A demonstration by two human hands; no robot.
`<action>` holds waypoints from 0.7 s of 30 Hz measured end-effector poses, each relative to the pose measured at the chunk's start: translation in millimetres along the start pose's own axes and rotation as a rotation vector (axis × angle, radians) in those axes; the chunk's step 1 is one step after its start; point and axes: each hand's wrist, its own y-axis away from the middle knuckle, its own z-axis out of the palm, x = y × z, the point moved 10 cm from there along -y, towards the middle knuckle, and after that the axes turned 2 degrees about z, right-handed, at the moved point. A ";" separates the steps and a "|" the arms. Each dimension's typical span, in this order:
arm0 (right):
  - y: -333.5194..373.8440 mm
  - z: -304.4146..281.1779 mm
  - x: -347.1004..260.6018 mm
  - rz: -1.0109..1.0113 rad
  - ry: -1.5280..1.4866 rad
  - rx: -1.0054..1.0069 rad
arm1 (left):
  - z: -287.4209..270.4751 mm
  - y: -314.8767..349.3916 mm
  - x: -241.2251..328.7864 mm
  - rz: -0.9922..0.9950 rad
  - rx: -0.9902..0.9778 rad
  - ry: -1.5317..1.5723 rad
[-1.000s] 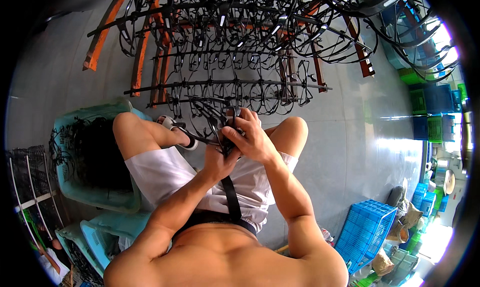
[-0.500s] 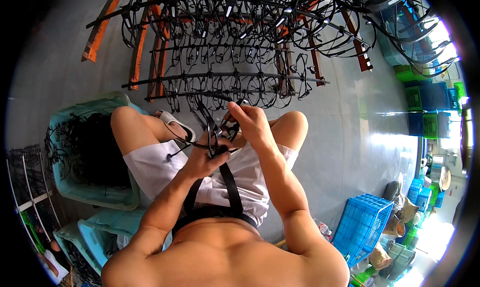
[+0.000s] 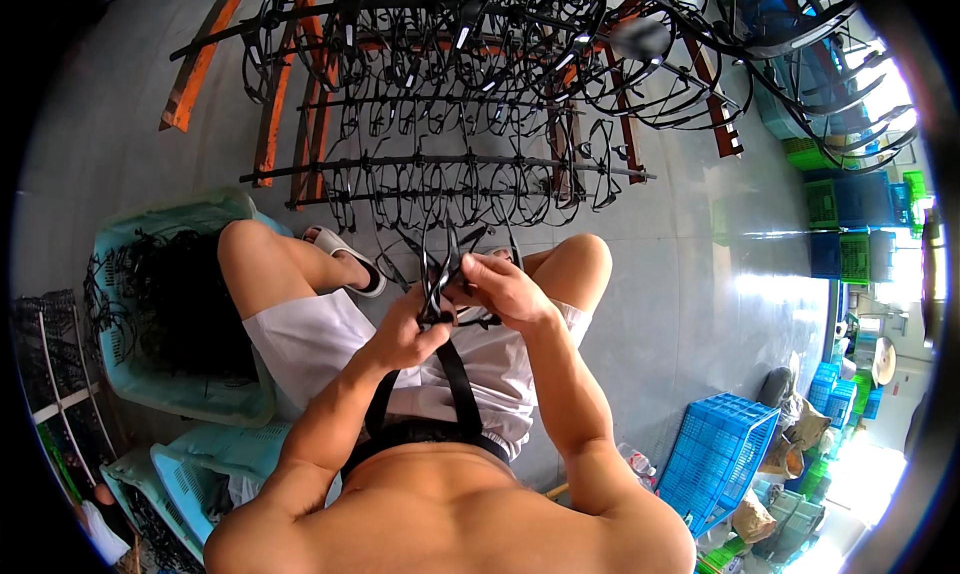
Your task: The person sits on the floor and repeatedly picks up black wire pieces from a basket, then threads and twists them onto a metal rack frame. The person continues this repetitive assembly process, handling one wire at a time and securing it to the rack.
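Between my knees, both hands are closed on a small bunch of thin, curved black plastic frames (image 3: 433, 286); their exact kind is hard to make out. My left hand (image 3: 410, 331) grips the lower end of the bunch, thumb laid over it. Just to its right and a little farther away, my right hand (image 3: 508, 292) pinches the upper part between thumb and fingers. Loose ends stick out toward the rack, and my fingers partly hide the middle. Similar black frames hang in rows from the rack's dark bars (image 3: 275, 176) in front of me.
Orange rack legs (image 3: 270, 134) stand on the grey floor. At my left, a teal basket (image 3: 190, 406) holds a heap of black pieces; another teal basket (image 3: 185, 474) sits nearer. A blue crate (image 3: 715, 454) and a plastic bottle (image 3: 638, 462) are at my right. Stacked crates (image 3: 855, 254) line the far right.
My right hand has moved down and slightly right, closer to my left hand. The bunch of frames now points more upright toward the rack. The left hand has barely moved.
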 end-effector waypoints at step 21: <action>13.6 9.7 -111.6 -0.117 -0.188 -0.335 | 5.4 -9.1 27.6 0.060 -0.114 1.026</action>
